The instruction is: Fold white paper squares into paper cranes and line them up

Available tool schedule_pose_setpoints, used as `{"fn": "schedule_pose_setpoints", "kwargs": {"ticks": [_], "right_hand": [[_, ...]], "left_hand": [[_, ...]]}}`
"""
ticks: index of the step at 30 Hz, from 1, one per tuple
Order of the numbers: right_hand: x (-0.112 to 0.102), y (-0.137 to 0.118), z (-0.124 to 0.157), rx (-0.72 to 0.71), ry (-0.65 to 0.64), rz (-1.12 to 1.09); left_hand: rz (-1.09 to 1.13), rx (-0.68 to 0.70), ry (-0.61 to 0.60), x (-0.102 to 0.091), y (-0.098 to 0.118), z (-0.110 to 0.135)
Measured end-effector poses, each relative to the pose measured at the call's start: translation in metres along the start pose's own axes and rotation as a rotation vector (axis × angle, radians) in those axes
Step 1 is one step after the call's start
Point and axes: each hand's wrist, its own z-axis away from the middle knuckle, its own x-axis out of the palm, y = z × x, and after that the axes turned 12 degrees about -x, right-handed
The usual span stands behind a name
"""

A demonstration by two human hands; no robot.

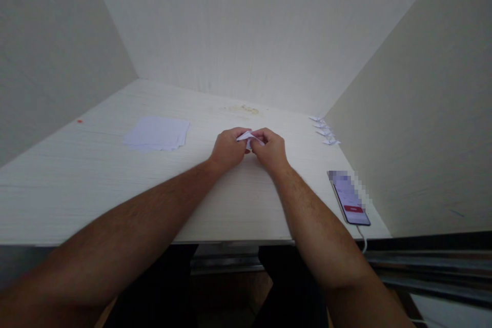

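Between my two hands, just above the middle of the white table, is a small piece of folded white paper (249,136). My left hand (229,147) is closed on its left side, and my right hand (270,147) pinches its right side. Pointed folds stick up between the thumbs; the lower part of the paper is mostly hidden by the fingers. Several small folded paper figures (326,131) with pointed ends stand in a row by the right wall. A stack of loose white paper sheets (157,133) lies to the left of my hands.
A phone (349,197) with its screen lit lies at the right edge of the table, and a white cable (362,240) runs from it over the front edge. Walls enclose the table (230,205) at the left, back and right. A small orange spot (79,121) is at far left.
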Motion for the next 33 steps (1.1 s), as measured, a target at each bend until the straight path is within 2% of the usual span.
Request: {"fn": "schedule_pose_setpoints", "kwargs": {"ticks": [7, 13, 19, 23, 33], "right_hand": [[-0.003, -0.003, 0.0, -0.042, 0.054, 0.111], [0.0, -0.003, 0.002, -0.075, -0.055, 0.013], [-0.001, -0.003, 0.001, -0.136, -0.104, 0.062], [-0.001, -0.006, 0.002, -0.1, -0.056, 0.073], [-0.001, -0.012, 0.003, -0.076, 0.069, 0.12]], "left_hand": [[-0.03, -0.002, 0.023, -0.001, -0.001, -0.001], [-0.117, -0.005, 0.085, -0.003, 0.002, 0.001], [-0.122, -0.024, 0.118, -0.004, 0.0, -0.003], [-0.048, -0.079, 0.117, -0.002, 0.0, -0.005], [0.059, -0.113, 0.109, 0.001, 0.003, -0.003]]}}
